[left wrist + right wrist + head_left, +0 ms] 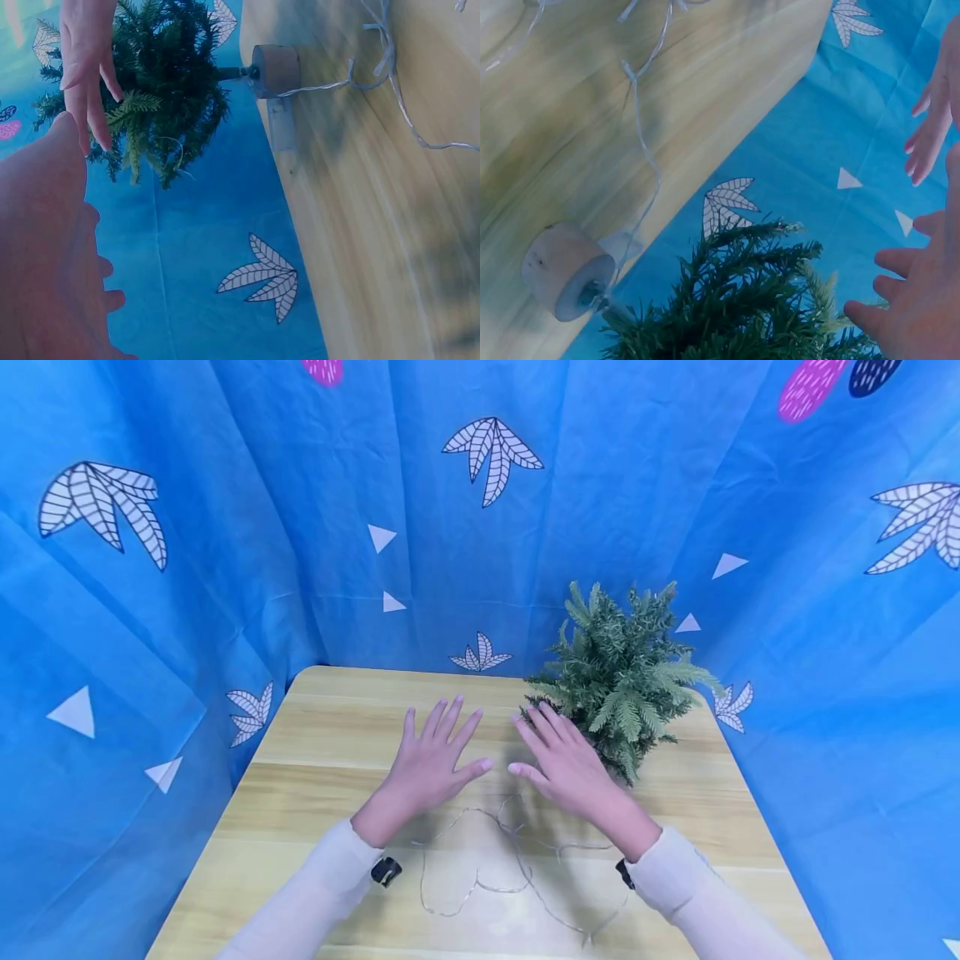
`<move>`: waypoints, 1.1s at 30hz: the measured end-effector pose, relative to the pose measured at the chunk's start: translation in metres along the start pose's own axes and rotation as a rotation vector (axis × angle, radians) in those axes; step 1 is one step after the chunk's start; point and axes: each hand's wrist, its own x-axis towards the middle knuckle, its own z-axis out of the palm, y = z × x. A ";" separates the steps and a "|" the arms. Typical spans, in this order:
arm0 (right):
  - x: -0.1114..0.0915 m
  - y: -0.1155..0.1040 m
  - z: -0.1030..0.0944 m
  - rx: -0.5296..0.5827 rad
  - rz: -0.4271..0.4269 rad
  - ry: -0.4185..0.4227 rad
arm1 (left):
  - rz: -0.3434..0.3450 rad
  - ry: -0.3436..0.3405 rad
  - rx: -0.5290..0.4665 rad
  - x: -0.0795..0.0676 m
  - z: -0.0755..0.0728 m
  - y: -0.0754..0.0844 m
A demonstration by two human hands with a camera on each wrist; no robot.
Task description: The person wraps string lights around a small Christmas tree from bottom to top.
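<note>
Both hands hover palm down over the table, fingers spread and holding nothing. My left hand (429, 767) is left of centre, its thumb pointing toward the other hand. My right hand (573, 770) overlaps the lower left of a small artificial Christmas tree (626, 681) in the head view. The tree stands at the back right on a round wooden base (277, 71), seen in both wrist views. A thin clear string of wire lights (504, 889) lies in loose loops below and between the hands. One strand of it runs to the tree's base in the wrist views.
A light wood table (322, 714) with rounded back corners carries everything. Blue cloth (345, 485) printed with leaves and triangles hangs behind it and along both sides. A small clear piece (282, 126) sits beside the tree base. Dark wrist straps (386, 871) show at the sleeves.
</note>
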 end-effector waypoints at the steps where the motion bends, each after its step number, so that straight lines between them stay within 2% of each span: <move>1: -0.001 0.000 0.000 0.001 -0.002 0.003 | 0.001 0.006 0.000 0.000 0.001 0.000; 10: -0.009 -0.003 0.006 0.025 0.003 0.010 | 0.010 0.026 -0.016 -0.002 0.015 0.000; 16: -0.015 -0.003 0.015 0.048 0.014 0.005 | 0.013 0.003 -0.009 -0.001 0.025 0.002; 23: -0.022 -0.004 0.026 0.045 0.020 -0.025 | 0.020 0.007 -0.009 -0.004 0.040 0.002; 29: -0.028 -0.007 0.038 0.046 0.009 -0.023 | 0.016 -0.034 0.029 -0.009 0.056 -0.001; 33: -0.034 -0.010 0.051 0.029 -0.007 -0.024 | 0.018 -0.049 -0.008 -0.012 0.066 -0.002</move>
